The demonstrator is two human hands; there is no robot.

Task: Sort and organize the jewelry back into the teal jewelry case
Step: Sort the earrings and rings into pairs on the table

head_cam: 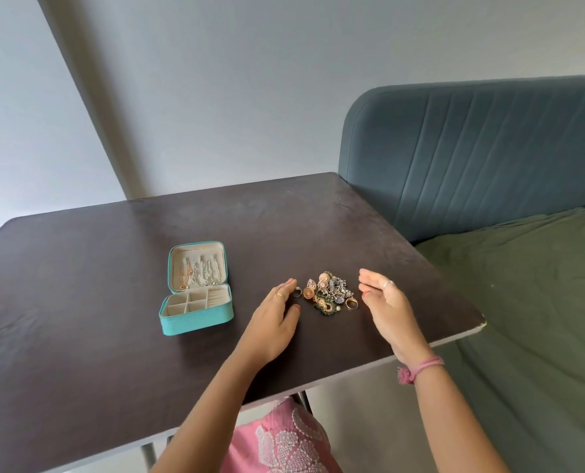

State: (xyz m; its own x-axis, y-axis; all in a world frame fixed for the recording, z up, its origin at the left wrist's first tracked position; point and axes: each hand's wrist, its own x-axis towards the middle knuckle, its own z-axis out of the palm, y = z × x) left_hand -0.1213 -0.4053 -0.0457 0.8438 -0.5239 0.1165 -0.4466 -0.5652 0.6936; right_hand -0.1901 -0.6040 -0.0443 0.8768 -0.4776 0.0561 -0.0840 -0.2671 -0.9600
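Note:
A teal jewelry case [195, 322] lies open on the dark table [113, 268], left of centre. Its raised lid holds several hanging chains [198, 273]; the beige compartments below look bare. To its right sits a pile of jewelry [328, 291] with gold and silver earrings and rings. A single ring [297, 291] lies at the pile's left edge. My left hand [277, 315] is flat and open, just left of the pile, fingertips near that ring. My right hand [384, 302] is held open on its edge, just right of the pile. Neither hand holds anything.
A teal upholstered headboard [472, 148] and a bed with a green sheet [523, 319] stand against the table's right side. The table's front right corner [478, 324] is close to my right wrist. A grey wall is behind.

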